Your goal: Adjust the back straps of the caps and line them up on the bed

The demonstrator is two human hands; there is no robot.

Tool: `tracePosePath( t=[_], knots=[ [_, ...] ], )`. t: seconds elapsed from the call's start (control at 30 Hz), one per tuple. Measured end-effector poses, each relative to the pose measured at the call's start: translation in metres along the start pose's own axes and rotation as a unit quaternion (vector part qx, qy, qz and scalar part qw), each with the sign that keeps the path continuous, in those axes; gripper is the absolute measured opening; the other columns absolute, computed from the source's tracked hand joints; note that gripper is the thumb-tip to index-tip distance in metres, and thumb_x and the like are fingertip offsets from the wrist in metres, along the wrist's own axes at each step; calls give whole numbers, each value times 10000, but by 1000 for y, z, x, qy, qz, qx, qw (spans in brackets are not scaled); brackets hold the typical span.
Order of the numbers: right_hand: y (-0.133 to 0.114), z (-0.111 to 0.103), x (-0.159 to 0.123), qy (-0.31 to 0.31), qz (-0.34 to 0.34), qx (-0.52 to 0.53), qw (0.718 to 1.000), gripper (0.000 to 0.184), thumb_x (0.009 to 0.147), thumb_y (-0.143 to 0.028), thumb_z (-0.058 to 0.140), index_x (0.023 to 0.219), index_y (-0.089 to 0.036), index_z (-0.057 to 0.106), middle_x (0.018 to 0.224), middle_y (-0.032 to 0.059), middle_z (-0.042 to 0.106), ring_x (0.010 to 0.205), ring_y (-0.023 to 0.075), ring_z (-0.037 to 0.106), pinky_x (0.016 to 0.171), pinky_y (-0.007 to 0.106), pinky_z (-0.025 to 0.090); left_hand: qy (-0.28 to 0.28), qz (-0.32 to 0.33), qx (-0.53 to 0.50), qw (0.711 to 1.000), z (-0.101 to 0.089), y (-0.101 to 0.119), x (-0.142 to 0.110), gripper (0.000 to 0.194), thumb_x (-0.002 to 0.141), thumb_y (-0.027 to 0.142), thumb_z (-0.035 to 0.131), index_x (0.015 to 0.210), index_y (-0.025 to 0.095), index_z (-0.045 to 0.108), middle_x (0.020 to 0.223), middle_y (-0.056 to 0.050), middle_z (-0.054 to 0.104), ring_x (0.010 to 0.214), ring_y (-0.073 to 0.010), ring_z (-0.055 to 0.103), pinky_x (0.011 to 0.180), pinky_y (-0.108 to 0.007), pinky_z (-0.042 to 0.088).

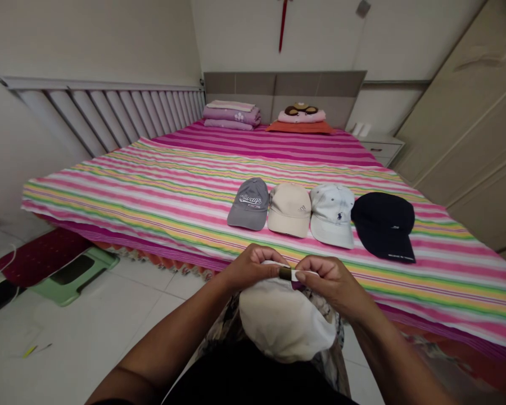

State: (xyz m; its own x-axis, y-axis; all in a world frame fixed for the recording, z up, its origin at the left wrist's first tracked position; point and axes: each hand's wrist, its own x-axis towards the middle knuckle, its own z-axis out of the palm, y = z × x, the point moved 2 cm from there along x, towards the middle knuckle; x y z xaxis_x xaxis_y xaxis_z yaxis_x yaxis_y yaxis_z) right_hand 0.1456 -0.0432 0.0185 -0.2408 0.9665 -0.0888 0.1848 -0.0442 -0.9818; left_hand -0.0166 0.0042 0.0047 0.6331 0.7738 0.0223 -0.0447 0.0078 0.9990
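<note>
A wide bed [152, 191] filled most of the view, covered by a sheet striped in pink, yellow, green and white. A tall wardrobe [459, 129] stood to its right, and a slatted metal rail [101, 112] ran along its left side. At the far end were a grey headboard [284, 95] and, just beside it, a small nightstand [382, 147]. Folded purple blankets [231, 115] lay at the head of the bed near an orange pillow [299, 127], which had a cushion with a cartoon face [301, 115] on top of it. On the floor at left, a green stool [73, 275] stood beside a dark red mat [40, 256].

Four caps lay in a row on the sheet, from left to right: a grey cap [249, 203], a beige cap [289, 210], a white cap [332, 215] and a black cap [383, 226]. A cream cap [284, 320] was held in front of the person, just off the near edge of the bed. The left hand [253, 267] and right hand [324, 281] were both curled, gripping the cap's back strap [306, 275] from either side. A small brass-coloured slider [285, 274] sat on the strap between them.
</note>
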Motion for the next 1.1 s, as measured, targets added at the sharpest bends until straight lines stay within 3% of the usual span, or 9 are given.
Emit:
tracePosePath(
  t=[0.17, 0.37, 0.53, 0.8, 0.97, 1.1],
  knots=[
    [-1, 1, -1, 14, -6, -14, 1000, 251, 705, -395, 574, 617, -161, 578, 490, -22, 463, 450, 81, 343, 405, 210, 233, 18, -3, 9, 1000, 0, 0, 0, 214, 631, 285, 674, 737, 100, 659, 661, -23, 626, 590, -86, 521, 568, -187, 385],
    [0, 5, 0, 55, 3, 65, 996, 227, 692, -366, 599, 625, -156, 547, 483, -37, 458, 414, 58, 297, 394, 201, 217, 33, 10, -96, 995, 4, -3, -1, 283, 600, 300, 703, 783, 117, 588, 618, 7, 580, 508, -56, 484, 494, -168, 358],
    [4, 10, 3, 75, 4, 134, 988, 240, 655, -359, 630, 598, -150, 529, 434, -73, 371, 395, 41, 244, 388, 191, 180, 66, 49, -62, 995, 3, -4, -1, 196, 606, 252, 697, 713, 110, 615, 639, -6, 594, 562, -62, 500, 547, -176, 383],
    [10, 11, 3, 66, 19, 172, 983, 258, 623, -364, 659, 589, -143, 530, 426, -77, 360, 391, 39, 239, 391, 195, 173, 101, 27, -55, 993, 4, -10, -1, 209, 585, 262, 707, 705, 104, 642, 626, -17, 616, 546, -74, 517, 557, -198, 406],
    [13, 12, 2, 68, 27, 177, 982, 236, 632, -350, 660, 617, -142, 551, 451, -51, 432, 407, 51, 292, 404, 199, 190, 88, 25, -59, 994, 6, -11, -2, 217, 599, 273, 702, 724, 106, 644, 645, -22, 627, 572, -83, 537, 589, -210, 426],
    [14, 14, 2, 76, 33, 198, 977, 240, 624, -352, 662, 598, -147, 538, 412, -66, 391, 391, 51, 275, 400, 200, 196, 44, 46, -39, 997, 5, -12, -5, 270, 607, 267, 696, 823, 112, 651, 749, -51, 654, 656, -116, 574, 627, -227, 436]
  ],
)
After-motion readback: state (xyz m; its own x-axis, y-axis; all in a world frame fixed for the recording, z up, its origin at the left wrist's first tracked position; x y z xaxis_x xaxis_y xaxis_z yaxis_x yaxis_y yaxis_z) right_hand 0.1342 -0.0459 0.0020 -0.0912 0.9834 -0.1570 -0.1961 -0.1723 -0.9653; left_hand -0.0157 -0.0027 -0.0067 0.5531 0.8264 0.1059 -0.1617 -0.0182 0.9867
